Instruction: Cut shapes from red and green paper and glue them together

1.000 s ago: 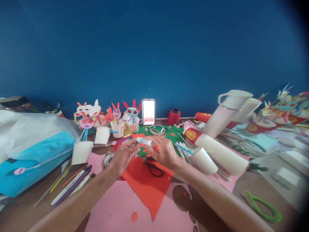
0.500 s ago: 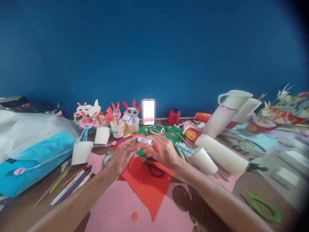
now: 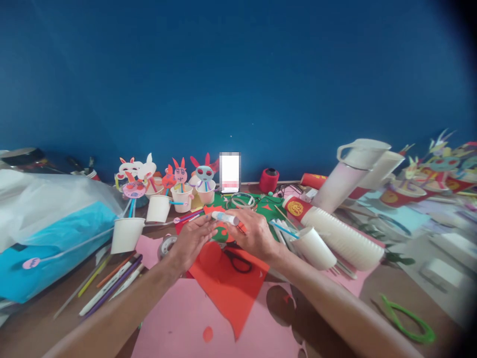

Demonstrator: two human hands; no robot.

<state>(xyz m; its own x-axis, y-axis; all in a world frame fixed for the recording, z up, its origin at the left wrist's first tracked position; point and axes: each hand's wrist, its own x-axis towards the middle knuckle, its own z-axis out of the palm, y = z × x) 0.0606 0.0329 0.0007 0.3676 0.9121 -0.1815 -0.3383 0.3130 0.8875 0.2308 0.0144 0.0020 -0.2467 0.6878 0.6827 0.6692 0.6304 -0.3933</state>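
My right hand (image 3: 252,232) grips a white glue stick (image 3: 224,217), holding it level with its tip pointing left. My left hand (image 3: 192,239) lies just left of it, fingers stretched out and pressing on a red paper sheet (image 3: 227,278) near a green paper piece with red spots (image 3: 220,232). Black-handled scissors (image 3: 235,257) rest on the red sheet under my right wrist. A pink sheet (image 3: 179,318) lies below the red one.
Paper cups with bunny figures (image 3: 181,191) stand at the back. A long stack of white cups (image 3: 343,238) lies on its side at right, by a white jug (image 3: 354,169). Pens (image 3: 108,286), a blue-and-white bag (image 3: 48,233), a red thread spool (image 3: 269,180) and a green pipe cleaner (image 3: 404,318) surround.
My left hand's fingers have shifted slightly up and right toward the glue stick's tip. The right hand and glue stick have barely moved.
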